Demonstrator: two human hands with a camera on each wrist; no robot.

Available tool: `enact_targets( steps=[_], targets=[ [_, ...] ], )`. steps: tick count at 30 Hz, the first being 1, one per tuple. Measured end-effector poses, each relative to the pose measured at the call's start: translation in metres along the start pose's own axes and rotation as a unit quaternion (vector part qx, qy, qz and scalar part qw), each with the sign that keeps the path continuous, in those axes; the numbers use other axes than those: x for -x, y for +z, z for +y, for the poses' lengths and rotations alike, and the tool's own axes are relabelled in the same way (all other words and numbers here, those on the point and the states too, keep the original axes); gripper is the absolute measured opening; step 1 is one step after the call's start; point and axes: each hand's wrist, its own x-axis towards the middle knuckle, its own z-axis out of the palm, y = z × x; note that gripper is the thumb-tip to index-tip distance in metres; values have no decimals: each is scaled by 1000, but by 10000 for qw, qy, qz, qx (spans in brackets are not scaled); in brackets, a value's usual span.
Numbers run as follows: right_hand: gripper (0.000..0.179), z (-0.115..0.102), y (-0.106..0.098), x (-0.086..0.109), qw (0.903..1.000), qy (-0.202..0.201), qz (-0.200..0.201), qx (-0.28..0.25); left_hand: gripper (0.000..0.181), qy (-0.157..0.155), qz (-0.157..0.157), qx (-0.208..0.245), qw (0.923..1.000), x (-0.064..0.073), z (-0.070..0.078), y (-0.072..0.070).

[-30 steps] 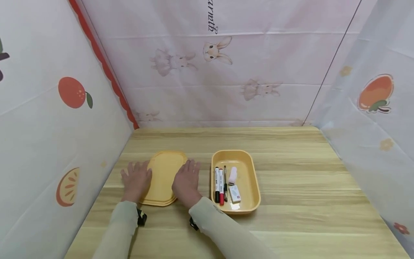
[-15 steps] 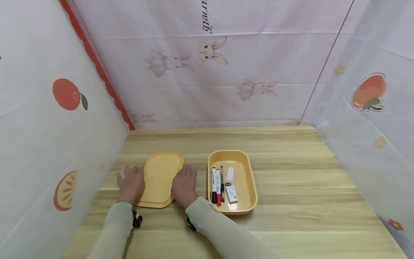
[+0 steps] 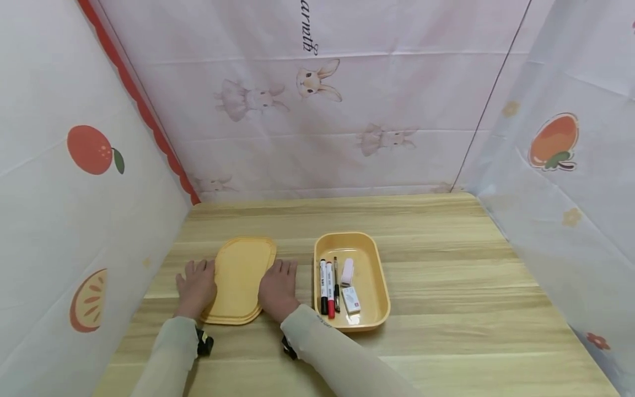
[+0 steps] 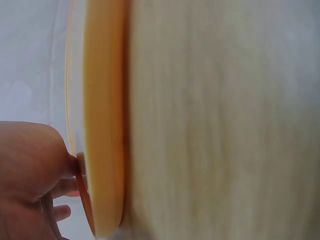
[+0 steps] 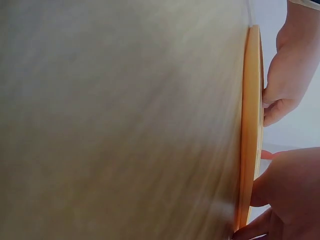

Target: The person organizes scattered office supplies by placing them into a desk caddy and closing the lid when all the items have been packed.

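Note:
A flat yellow lid (image 3: 240,278) with a stepped edge lies on the wooden table, left of the middle. Along its left side rests my left hand (image 3: 197,286), fingers spread, the thumb side right at the rim. My right hand (image 3: 279,288) lies against the lid's right side, its fingers fairly straight and pointing away from me. In the left wrist view the lid's edge (image 4: 102,120) stands close to the left hand's thumb. The right wrist view shows the lid's rim (image 5: 251,120) with both hands at it. Part of each side is hidden under the hands.
A yellow box (image 3: 374,264) stands right of the lid. Inside lie a black-capped marker (image 3: 323,286), a red-capped marker (image 3: 329,289), a thin pen (image 3: 336,284), a small pale pink piece (image 3: 347,271) and a small white packet (image 3: 351,300). Printed cloth walls (image 3: 372,99) surround the table (image 3: 461,275).
The head view has shifted a little to the right. My right hand has slid slightly toward me along the lid's side; the left hand and lid keep their places.

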Motion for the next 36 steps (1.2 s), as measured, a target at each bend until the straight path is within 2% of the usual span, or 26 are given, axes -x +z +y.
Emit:
enact_targets(
  steps=[5, 12, 15, 19, 26, 32, 36],
  targets=[
    [40, 0, 0, -1, 10000, -84, 8, 17, 48, 6, 56, 71, 10000, -1, 4, -2],
    [34, -1, -1, 0, 9996, -262, -70, -16, 55, -189, -286, 231, 9991, -2, 5, -4],
    [29, 1, -6, 1, 9995, -297, 29, -98, 54, -212, -311, 244, 9990, -3, 4, -3],
    [26, 3, -12, 0, 9993, -298, 111, -208, 53, -112, -149, 300, 9994, -6, 2, -1],
    [30, 5, -20, -4, 9995, -297, -94, -53, 50, 57, 273, 354, 9990, -5, 5, -4],
    [28, 10, -23, -6, 9991, -309, -140, 245, 53, 10, 290, 775, 9966, -4, 17, -12],
    [25, 14, -27, -5, 9992, -337, -86, 173, 53, 55, 224, 979, 9949, -2, 23, -16]
  ],
)
